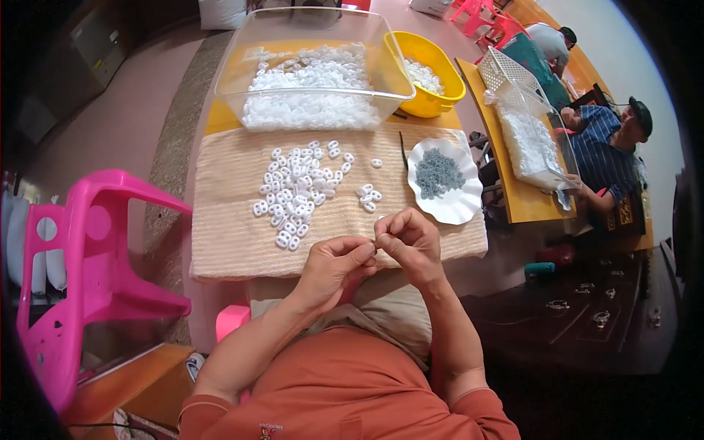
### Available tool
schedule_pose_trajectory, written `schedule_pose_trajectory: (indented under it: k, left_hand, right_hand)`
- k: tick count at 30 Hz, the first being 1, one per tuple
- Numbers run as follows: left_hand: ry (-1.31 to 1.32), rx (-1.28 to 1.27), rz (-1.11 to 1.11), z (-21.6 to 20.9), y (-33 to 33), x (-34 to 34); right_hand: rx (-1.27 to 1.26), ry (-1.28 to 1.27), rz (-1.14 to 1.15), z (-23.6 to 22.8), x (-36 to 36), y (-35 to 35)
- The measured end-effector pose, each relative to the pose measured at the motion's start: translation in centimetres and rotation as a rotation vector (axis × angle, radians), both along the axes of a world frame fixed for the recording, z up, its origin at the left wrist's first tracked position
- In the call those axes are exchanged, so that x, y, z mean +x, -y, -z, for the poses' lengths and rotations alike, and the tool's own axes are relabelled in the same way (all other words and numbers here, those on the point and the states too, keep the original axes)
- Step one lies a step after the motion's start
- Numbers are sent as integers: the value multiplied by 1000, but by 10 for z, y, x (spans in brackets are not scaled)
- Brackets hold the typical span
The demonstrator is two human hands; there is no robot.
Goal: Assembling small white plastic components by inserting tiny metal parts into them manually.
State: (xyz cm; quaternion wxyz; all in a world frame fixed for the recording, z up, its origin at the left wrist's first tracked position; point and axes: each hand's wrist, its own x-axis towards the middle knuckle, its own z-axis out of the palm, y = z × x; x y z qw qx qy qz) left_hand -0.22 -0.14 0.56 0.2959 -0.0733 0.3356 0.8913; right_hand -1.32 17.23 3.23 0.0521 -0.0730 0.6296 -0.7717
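Note:
My left hand (341,262) and my right hand (411,242) meet at the near edge of a towel-covered table, both closed in a fingertip pinch. Something small and dark shows between the fingertips, too little of it to name. Beyond my left hand lies a loose pile of small white plastic pieces (299,180), each oval with two holes. A few more white pieces (369,195) lie apart, just beyond my right hand. To the right, a white scalloped plate (460,210) carries a heap of small grey-blue parts (438,174). The striped beige towel (235,213) lies under all these.
A large clear bin (308,29) of white pieces stands at the back, beside a yellow basin (456,86). A pink plastic chair (99,242) is on the left. On the right, a person (605,150) sits at another table (528,209) with a white basket (513,77).

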Motion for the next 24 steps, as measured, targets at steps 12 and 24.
schedule_pose_trajectory:
  k: [12,24]
  left_hand:
    - [53,93,58,0,6,-3]
    - [9,103,110,1,7,-6]
  right_hand:
    - [-111,64,39,3,8,18]
    - [101,14,-229,12,-3,-7]
